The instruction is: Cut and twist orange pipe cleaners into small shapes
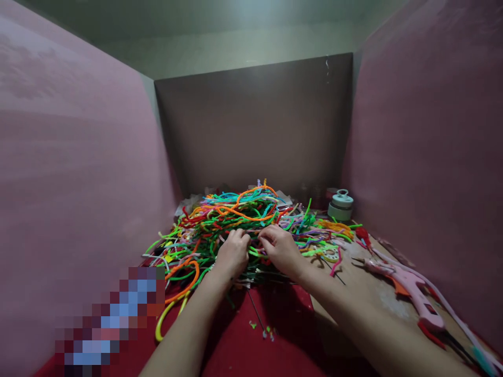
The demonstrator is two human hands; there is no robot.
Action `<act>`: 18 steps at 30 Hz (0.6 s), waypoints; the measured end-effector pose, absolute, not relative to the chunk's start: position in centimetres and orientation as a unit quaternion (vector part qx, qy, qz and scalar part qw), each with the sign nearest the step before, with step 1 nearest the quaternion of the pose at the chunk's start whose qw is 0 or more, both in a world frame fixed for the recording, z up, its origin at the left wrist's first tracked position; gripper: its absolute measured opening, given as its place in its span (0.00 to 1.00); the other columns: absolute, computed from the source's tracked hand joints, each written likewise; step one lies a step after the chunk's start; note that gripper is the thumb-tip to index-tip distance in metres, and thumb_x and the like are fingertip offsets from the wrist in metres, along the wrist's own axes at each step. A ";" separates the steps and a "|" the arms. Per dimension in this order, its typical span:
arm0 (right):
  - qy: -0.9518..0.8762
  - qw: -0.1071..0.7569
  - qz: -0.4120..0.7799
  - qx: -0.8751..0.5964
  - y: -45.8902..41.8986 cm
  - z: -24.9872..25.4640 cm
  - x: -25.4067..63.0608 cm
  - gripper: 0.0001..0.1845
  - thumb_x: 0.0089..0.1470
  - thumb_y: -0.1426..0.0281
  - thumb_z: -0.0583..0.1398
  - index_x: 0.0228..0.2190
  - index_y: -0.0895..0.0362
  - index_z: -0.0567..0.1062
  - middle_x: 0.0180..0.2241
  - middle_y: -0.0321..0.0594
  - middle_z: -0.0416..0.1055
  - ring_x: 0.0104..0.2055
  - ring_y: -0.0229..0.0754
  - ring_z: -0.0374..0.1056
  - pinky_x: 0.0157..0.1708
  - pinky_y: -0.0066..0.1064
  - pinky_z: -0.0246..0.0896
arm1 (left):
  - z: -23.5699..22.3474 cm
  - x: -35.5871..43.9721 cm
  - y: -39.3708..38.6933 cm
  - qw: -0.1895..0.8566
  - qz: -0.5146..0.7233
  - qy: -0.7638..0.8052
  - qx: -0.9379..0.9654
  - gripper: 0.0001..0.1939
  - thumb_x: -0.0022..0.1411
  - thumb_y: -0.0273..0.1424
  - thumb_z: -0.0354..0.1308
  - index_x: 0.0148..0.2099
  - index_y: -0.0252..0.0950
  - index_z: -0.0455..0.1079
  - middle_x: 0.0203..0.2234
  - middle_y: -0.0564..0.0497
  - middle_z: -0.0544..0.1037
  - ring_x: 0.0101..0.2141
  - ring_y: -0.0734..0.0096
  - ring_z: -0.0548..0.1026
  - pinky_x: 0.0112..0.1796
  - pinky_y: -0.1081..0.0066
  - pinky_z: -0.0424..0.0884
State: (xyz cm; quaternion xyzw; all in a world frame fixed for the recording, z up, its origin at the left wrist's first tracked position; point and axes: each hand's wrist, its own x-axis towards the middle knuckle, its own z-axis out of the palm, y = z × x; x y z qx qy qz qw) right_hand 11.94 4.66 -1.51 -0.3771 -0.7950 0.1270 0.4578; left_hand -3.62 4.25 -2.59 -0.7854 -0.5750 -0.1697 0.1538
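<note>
A tall, tangled heap of fuzzy pipe cleaners (247, 212) in green, orange, red, blue and other colours lies in front of me. My left hand (234, 252) is at the front of the heap, knuckles up and fingers curled down among the stems. Just to its right, my right hand (278, 247) has its thumb and fingers pinched together. Both hands seem closed on a pipe cleaner at the heap's front, but its exact colour and the left fingertips are hidden. Between the hands, a light green pipe cleaner (256, 253) passes.
On the right lie a pink glue gun (404, 288), its cord and a brown board (377, 303). A pale green lidded container (340, 206) stands behind. Red cloth (259, 351) covers the front, with a thin wire and small scraps. Pink panels (78, 157) rise at both sides.
</note>
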 end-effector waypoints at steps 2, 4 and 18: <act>-0.818 0.391 0.080 -0.414 6.1 -1.8 11.6 0.11 0.50 0.77 0.52 0.26 0.59 0.74 0.31 0.43 0.71 0.37 0.40 0.64 0.41 0.30 0.55 | -2.6 -3.6 4.2 0.153 -0.167 -0.575 -0.786 0.10 0.56 0.22 0.47 0.35 0.36 0.68 0.36 0.47 0.69 0.40 0.65 0.65 0.41 0.67 0.64; -0.833 0.327 0.046 -0.443 7.2 -2.1 11.3 0.11 0.48 0.78 0.52 0.31 0.59 0.74 0.35 0.45 0.70 0.40 0.41 0.64 0.42 0.30 0.55 | -2.5 -3.5 4.1 0.154 -0.167 -0.578 -0.784 0.10 0.55 0.21 0.47 0.35 0.36 0.68 0.35 0.46 0.69 0.39 0.65 0.65 0.41 0.67 0.64; -0.778 0.400 0.056 -0.481 9.7 -2.0 11.7 0.13 0.52 0.75 0.51 0.29 0.59 0.75 0.32 0.44 0.72 0.34 0.41 0.67 0.35 0.30 0.57 | -2.8 -3.3 4.0 0.144 -0.241 -0.585 -0.761 0.17 0.56 0.22 0.46 0.47 0.37 0.66 0.52 0.43 0.59 0.47 0.63 0.66 0.43 0.68 0.67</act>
